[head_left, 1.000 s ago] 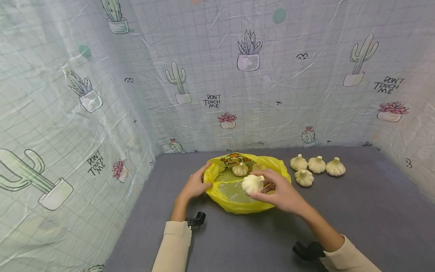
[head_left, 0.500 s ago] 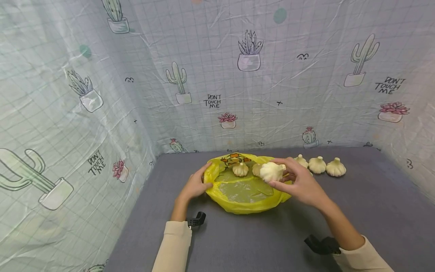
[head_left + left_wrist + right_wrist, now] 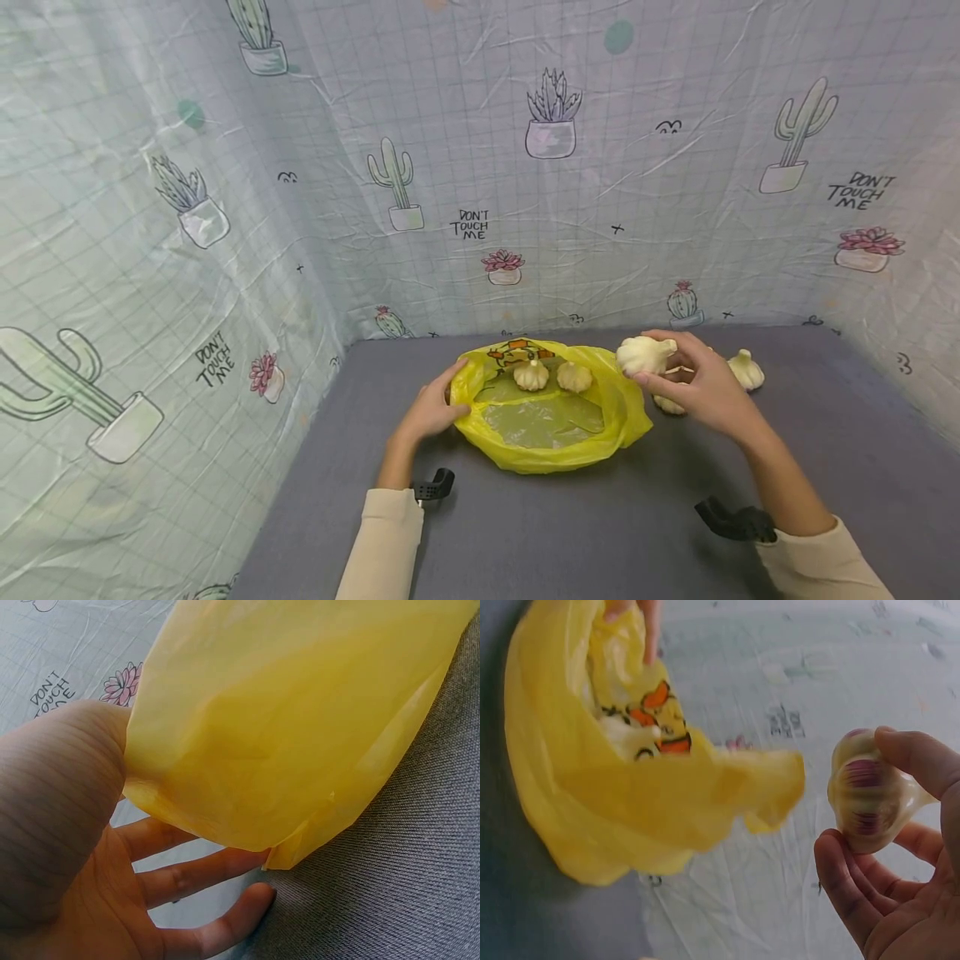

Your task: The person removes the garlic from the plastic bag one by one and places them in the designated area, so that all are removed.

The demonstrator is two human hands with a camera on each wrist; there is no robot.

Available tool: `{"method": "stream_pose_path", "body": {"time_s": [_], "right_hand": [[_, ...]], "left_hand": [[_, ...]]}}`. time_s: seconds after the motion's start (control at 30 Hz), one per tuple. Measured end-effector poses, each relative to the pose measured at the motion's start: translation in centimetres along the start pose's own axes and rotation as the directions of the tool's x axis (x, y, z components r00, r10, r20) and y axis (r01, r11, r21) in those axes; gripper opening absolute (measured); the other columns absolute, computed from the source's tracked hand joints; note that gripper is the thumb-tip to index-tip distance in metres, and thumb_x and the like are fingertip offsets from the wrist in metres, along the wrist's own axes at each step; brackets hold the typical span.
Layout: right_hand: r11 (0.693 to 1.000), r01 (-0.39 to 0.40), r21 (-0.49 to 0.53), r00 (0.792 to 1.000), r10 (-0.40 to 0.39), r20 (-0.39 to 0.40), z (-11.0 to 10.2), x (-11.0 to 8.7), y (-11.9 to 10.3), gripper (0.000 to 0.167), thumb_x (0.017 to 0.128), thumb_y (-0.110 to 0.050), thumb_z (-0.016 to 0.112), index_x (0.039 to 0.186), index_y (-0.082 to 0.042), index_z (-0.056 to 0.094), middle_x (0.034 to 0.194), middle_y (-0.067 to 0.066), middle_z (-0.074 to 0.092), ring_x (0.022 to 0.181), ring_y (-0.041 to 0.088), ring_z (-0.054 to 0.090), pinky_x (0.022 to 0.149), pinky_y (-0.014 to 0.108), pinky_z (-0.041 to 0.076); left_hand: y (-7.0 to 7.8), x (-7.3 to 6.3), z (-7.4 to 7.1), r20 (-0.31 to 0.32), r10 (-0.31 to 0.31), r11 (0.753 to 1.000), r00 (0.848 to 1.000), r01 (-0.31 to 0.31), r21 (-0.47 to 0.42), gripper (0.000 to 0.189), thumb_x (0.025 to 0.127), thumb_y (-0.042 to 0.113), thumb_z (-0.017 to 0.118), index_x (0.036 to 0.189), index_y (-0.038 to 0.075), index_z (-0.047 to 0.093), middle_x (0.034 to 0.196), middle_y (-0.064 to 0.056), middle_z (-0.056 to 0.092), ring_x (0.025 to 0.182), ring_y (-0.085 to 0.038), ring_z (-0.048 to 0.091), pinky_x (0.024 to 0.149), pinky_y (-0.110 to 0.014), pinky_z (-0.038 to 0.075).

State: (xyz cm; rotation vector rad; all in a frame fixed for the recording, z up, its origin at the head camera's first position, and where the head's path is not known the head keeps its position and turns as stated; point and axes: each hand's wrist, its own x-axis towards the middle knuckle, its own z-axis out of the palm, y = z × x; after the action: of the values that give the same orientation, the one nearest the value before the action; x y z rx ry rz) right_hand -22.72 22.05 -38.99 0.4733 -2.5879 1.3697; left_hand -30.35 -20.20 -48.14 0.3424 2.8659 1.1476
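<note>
My left hand pinches the left rim of a yellow plastic bag, its thumb on one side of the film and the fingers on the other. The bag's mouth gapes upward, and two garlic bulbs, one on the left and one on the right, lie inside at the back. Just past the bag's right rim, my right hand holds another garlic bulb between thumb and fingers, raised above the table. Purple streaks show on this bulb's underside in the right wrist view.
Behind the right hand, more garlic bulbs sit on the grey table, partly hidden; one bulb shows at the right and another below the fingers. A cactus-print curtain rises along the table's back and left.
My right hand has carried its garlic bulb rightward and slightly up, from over the bag's mouth to beyond its right rim. The second bulb inside is now uncovered. My left hand stays put.
</note>
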Motion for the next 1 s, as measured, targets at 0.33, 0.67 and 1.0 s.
{"method": "stream_pose_path", "body": {"time_s": [0.33,0.67,1.0], "right_hand": [[0.993,-0.089,-0.074,0.996,0.087,-0.03,-2.2,0.0,1.8,0.065,0.095,-0.04,0.072,0.152,-0.021,0.048,0.141,0.007,0.05,0.099,-0.002,0.058,0.07,0.029,0.053],[0.978,-0.172,-0.12,0.984,0.165,-0.06,-4.0,-0.1,3.8,0.066,0.094,-0.047,0.07,0.152,-0.025,0.048,0.14,0.007,0.051,0.094,-0.006,0.056,0.069,0.031,0.05],[0.969,-0.205,-0.139,0.979,0.202,-0.036,-5.2,-0.1,6.2,0.077,0.096,-0.047,0.068,0.158,-0.012,0.039,0.144,0.019,0.05,0.093,-0.012,0.051,0.072,0.035,0.049]], "left_hand": [[-0.1,-0.1,0.0,-0.011,0.003,1.0,1.0,-0.003,-0.009,0.086,0.083,0.018,0.073,0.159,0.035,0.037,0.158,-0.008,0.048,0.128,-0.029,0.057,0.102,-0.049,0.048],[-0.1,0.1,0.1,-0.006,-0.006,1.0,1.0,0.006,-0.001,0.086,0.084,0.02,0.073,0.16,0.036,0.036,0.159,-0.007,0.047,0.131,-0.03,0.056,0.102,-0.049,0.049],[0.0,0.1,0.1,0.001,-0.014,1.0,1.0,0.014,-0.017,0.086,0.084,0.018,0.073,0.16,0.035,0.036,0.16,-0.008,0.046,0.123,-0.026,0.06,0.098,-0.045,0.051]]}}
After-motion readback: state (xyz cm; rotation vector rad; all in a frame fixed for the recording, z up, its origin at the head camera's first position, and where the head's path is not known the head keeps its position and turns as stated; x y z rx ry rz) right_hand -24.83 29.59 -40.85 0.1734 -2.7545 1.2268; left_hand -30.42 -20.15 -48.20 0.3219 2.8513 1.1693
